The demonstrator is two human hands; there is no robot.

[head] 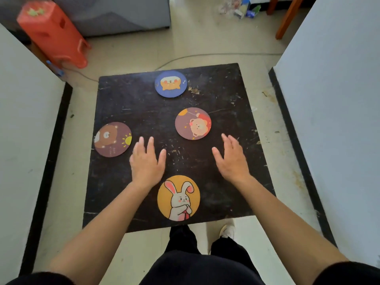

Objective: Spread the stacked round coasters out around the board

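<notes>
The person's legs in black trousers point(185, 243) stand at the near edge of the scratched black square board point(144, 112), which lies on the pale tiled floor point(195, 42). Both hands are flat, fingers spread, holding nothing: left hand point(147, 161), right hand point(232, 159). Four round coasters lie apart on the board: yellow rabbit coaster point(178, 198) between the wrists, brown bear coaster point(112, 139) at the left edge, purple lion coaster point(193, 123), blue dog coaster point(170, 83) far. An orange plastic stool point(53, 33) stands beyond, and a thin cable point(205, 55) crosses the floor.

Between my wrists lies the orange rabbit coaster point(178, 198); beyond my fingers, a blue one point(170, 83) on the scuffed black board point(127, 103).
</notes>
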